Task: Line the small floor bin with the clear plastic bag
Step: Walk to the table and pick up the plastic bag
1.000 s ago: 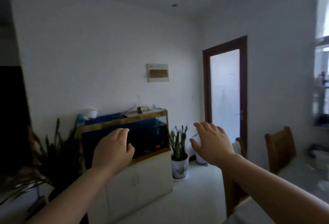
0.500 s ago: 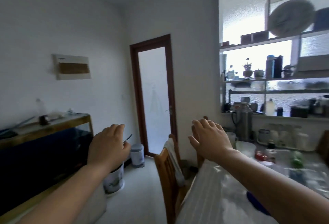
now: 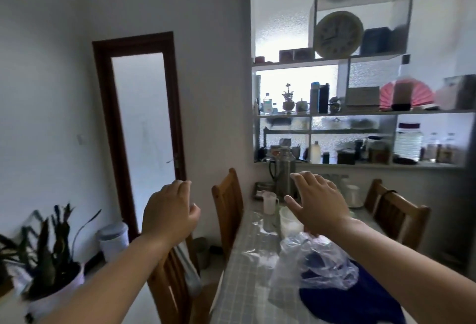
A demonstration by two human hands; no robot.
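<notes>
A crumpled clear plastic bag [image 3: 315,269] lies on the dining table [image 3: 247,280], partly over a dark blue cloth [image 3: 360,303]. A small white floor bin [image 3: 114,240] with a lid stands on the floor by the door frame, at the left. My left hand [image 3: 168,216] is raised in the air left of the table, fingers loosely curled, holding nothing. Above the far end of the bag my right hand [image 3: 318,204] hovers with fingers spread, empty and not touching it.
Wooden chairs [image 3: 228,210] stand along both sides of the table. A thermos [image 3: 283,171], cups and a white bowl [image 3: 289,220] crowd the table's far end. Cluttered wall shelves [image 3: 360,112] rise behind. A potted plant [image 3: 51,259] sits at the lower left.
The view has swung right, from the fish tank and plants to the dining table and shelves. Both hands stay raised and empty; the bag and bin have come into view.
</notes>
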